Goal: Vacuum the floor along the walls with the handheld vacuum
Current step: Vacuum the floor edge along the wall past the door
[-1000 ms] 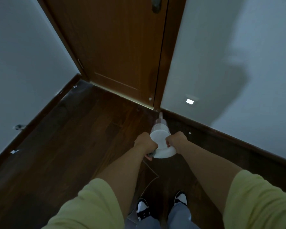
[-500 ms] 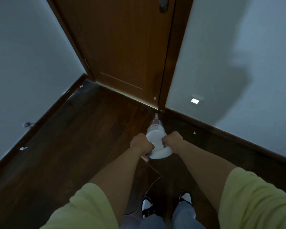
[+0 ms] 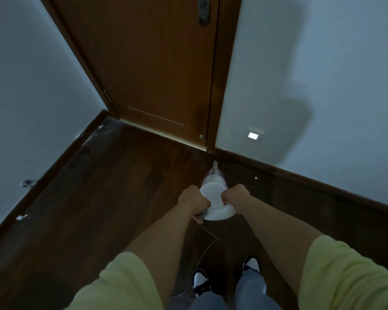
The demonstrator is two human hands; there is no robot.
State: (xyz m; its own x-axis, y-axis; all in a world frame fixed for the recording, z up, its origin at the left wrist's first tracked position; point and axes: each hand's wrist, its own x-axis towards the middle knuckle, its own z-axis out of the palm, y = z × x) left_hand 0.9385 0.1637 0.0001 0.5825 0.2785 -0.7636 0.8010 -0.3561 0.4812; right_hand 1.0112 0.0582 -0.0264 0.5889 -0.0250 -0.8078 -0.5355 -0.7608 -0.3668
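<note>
A white handheld vacuum (image 3: 215,193) points down and forward, its narrow nozzle near the dark wooden floor (image 3: 121,198) just short of the corner where the door frame meets the right skirting board (image 3: 300,179). My left hand (image 3: 194,201) grips its left side and also holds something small and grey underneath. My right hand (image 3: 234,196) grips its right side. A thin cord trails from the vacuum toward my feet.
A closed brown door (image 3: 157,74) stands ahead between two pale walls. A small lit night light (image 3: 253,135) sits low in the right wall. White specks lie by the left skirting (image 3: 21,217) and near the right one (image 3: 256,178). My shoes (image 3: 201,283) stand below.
The vacuum and both hands have drawn slightly back from the door corner and shifted left, while my view tilted up, showing more of the door.
</note>
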